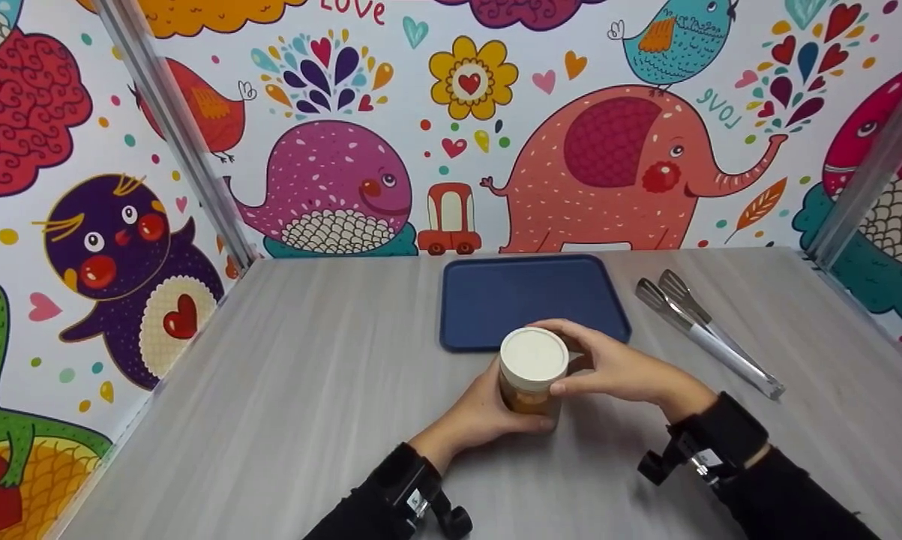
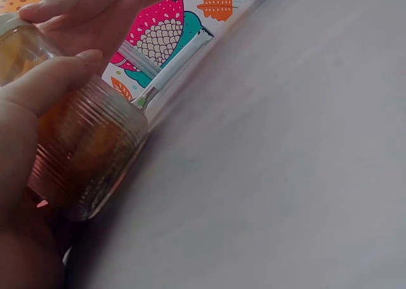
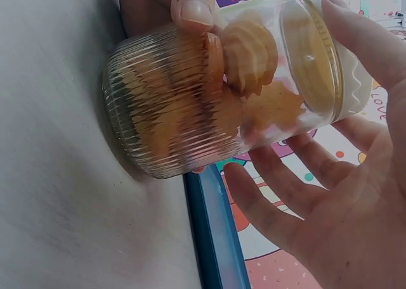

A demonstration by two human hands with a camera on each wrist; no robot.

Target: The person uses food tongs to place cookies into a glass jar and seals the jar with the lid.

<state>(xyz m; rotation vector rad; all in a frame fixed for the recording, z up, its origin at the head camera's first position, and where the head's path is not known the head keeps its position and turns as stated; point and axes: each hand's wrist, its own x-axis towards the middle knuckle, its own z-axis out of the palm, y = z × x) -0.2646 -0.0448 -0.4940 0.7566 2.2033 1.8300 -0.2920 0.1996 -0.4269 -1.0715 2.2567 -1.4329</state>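
Observation:
A clear glass jar (image 3: 184,102) with a ribbed lower body and a cream lid (image 1: 534,354) stands at the table's middle, in front of the tray. Golden cookies (image 3: 250,54) show through its glass in the right wrist view. My left hand (image 1: 488,409) grips the jar's body from the left, thumb across the near side. Up at the lid, my right hand (image 1: 608,367) holds the rim between its thumb and index finger from the right. Its other fingers (image 3: 273,194) spread behind the jar, seen in the right wrist view.
Just behind the jar lies a dark blue tray (image 1: 529,296). Metal tongs (image 1: 709,330) rest on the grey table (image 1: 286,405) to the right of the tray. Walls with cartoon animals (image 1: 338,180) close off the back and sides.

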